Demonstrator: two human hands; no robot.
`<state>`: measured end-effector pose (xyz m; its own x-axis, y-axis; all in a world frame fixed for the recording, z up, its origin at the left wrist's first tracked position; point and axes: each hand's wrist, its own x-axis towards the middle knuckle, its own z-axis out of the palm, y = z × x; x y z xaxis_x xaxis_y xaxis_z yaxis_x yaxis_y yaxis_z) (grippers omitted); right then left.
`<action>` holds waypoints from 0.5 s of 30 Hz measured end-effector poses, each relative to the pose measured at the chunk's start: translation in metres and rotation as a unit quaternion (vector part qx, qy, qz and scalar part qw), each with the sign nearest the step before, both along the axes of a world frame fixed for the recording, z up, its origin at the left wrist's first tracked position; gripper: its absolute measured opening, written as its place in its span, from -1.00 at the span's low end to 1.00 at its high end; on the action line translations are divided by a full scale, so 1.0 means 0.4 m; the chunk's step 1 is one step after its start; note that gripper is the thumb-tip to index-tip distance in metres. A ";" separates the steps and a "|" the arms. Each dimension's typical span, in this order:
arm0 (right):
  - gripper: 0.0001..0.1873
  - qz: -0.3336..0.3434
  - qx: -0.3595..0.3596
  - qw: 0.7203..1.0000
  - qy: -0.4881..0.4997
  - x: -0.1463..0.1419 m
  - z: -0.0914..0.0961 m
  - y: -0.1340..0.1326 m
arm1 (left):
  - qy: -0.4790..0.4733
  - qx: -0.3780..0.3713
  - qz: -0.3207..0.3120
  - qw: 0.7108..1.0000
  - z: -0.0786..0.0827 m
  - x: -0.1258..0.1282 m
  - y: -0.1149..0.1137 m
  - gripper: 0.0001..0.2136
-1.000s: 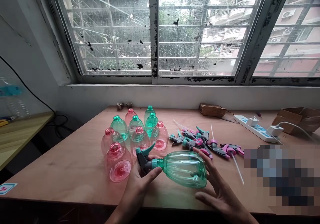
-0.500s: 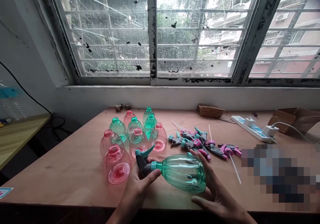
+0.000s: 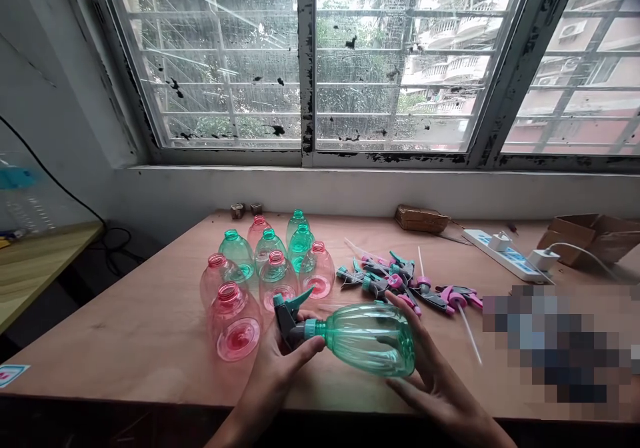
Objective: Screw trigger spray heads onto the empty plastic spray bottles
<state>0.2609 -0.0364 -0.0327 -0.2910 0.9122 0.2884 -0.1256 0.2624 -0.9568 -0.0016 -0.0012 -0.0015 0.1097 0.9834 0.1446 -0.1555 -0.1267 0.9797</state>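
Note:
A clear green spray bottle (image 3: 370, 340) lies on its side in the air above the table's front, with its base to the right. Its dark grey trigger head (image 3: 287, 320), which has a teal lever and collar, sits on the neck. My left hand (image 3: 280, 361) is closed around this head, thumb along the near side of the neck. At the base, my right hand (image 3: 435, 375) cups the bottle between thumb and fingers; some fingertips are hidden behind it. Just beyond my left hand stand several open-necked bottles, among them a pink bottle (image 3: 235, 325) and a green bottle (image 3: 301, 248).
A heap of loose trigger heads (image 3: 395, 278) with thin dip tubes lies beyond my right hand. Farther right are a white power strip (image 3: 507, 256) with plugs and an open cardboard box (image 3: 585, 241). A brown package (image 3: 421, 219) sits by the wall. One right-hand patch is pixelated.
The spray bottle and both hands have shifted very slightly to the right in view. My right hand's fingers have moved a little around the base. The view itself has tilted slightly.

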 end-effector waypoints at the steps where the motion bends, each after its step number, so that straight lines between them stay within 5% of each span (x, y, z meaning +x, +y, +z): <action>1: -0.11 -0.001 -0.018 1.000 0.012 0.001 -0.002 0.000 | 0.000 0.000 -0.002 1.000 -0.001 0.000 0.000 -0.65; 5: -0.09 0.020 -0.060 0.997 0.040 0.010 -0.014 0.006 | -0.004 -0.003 0.001 1.000 -0.008 -0.001 0.003 -0.65; 15: -0.06 -0.018 -0.017 1.000 -0.007 0.006 -0.006 0.010 | -0.002 -0.007 0.009 1.000 -0.002 0.000 0.000 -0.66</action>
